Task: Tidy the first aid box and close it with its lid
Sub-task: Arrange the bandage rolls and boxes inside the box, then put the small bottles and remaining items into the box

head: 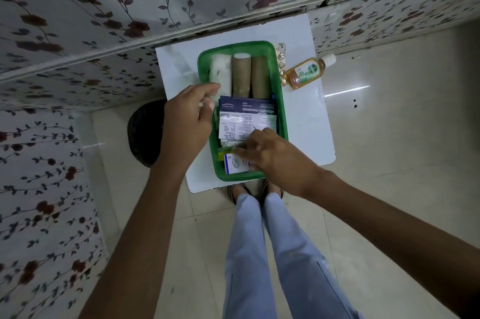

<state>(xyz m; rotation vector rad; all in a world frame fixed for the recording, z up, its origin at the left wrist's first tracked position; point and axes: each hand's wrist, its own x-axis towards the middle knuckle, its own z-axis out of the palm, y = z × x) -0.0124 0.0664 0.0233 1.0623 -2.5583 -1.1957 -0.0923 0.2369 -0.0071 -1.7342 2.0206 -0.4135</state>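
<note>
green first aid box [283, 111] on a white table [306, 116]; two brown rolls [250, 73], amber bottle [306, 72] at upper right, dark-blue-and-white dressings packet [246, 116], maroon floral wall [78, 20], cream floor [402, 137].

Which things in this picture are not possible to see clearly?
- Head view: small box, label partly covered by right hand.
- Dressings packet: small print too tiny.
- Left hand: fingertips blurred, any grip unclear.
- Blister strip: partly behind green box rim.
- Lid: not identifiable.
</note>
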